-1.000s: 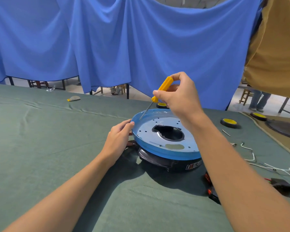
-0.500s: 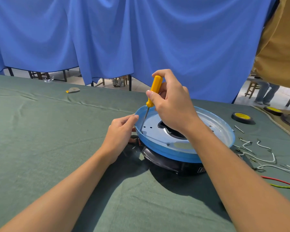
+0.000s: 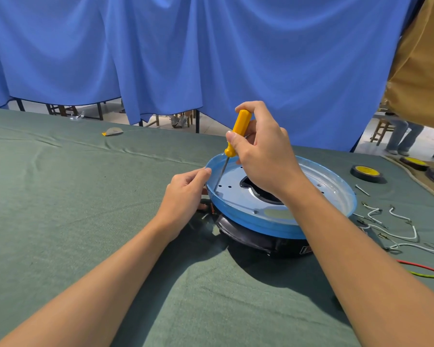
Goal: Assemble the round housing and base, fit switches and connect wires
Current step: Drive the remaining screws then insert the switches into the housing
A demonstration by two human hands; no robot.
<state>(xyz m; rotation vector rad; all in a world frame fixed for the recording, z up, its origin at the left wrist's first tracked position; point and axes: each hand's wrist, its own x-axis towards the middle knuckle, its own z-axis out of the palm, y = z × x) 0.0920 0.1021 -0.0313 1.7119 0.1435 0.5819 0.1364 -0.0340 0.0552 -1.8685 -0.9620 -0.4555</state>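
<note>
Our right hand [image 3: 263, 159] grips the yellow screwdriver [image 3: 237, 131] by its handle. The shaft slants down to the left inner edge of the blue round housing [image 3: 261, 225], with the tip at a hole there. Our left hand [image 3: 186, 194] pinches the housing's left rim. The housing sits slightly tilted on the black base [image 3: 256, 240], on the green-clothed desk [image 3: 73, 196]. Right of the housing lie white wires [image 3: 396, 229], a red wire [image 3: 421, 265] and a tape roll [image 3: 366, 172].

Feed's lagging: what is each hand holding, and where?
Right hand grips the screwdriver by its yellow handle; left hand pinches the blue housing at its left rim.
</note>
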